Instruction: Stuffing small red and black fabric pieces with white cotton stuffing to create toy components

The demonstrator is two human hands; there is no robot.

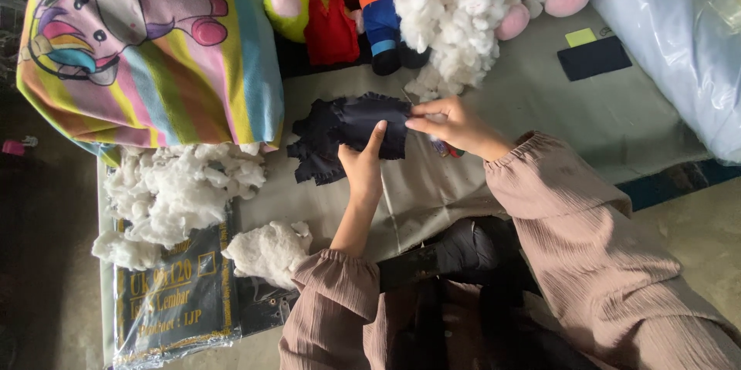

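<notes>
- Dark navy fabric piece (347,135) lay near the centre of the frame, on the grey cloth surface (617,115), with long axis running about left to right and frayed edges all around.
- Left hand (363,165) came from below, thumb raised onto the lower right part of the fabric, fingers seemingly under it; gripping the piece, not released.
- Right hand (451,125) came from the right, fingertips pinched closed at the right edge of the fabric; something small and reddish was just under it, too hidden to tell what.
- Both hands were touching the fabric; the right one at the short end, the left one at the long lower side.
- White stuffing heap (455,15) sat just above the right hand, almost touching the upper right corner of the fabric; little room there.
- More loose stuffing (177,189) lay at left, apart from the fabric, beside the striped cartoon cushion (147,46) in the upper left.
- Open cloth was free below and to the right of the fabric; plush toys (347,0) closed the top edge.
</notes>
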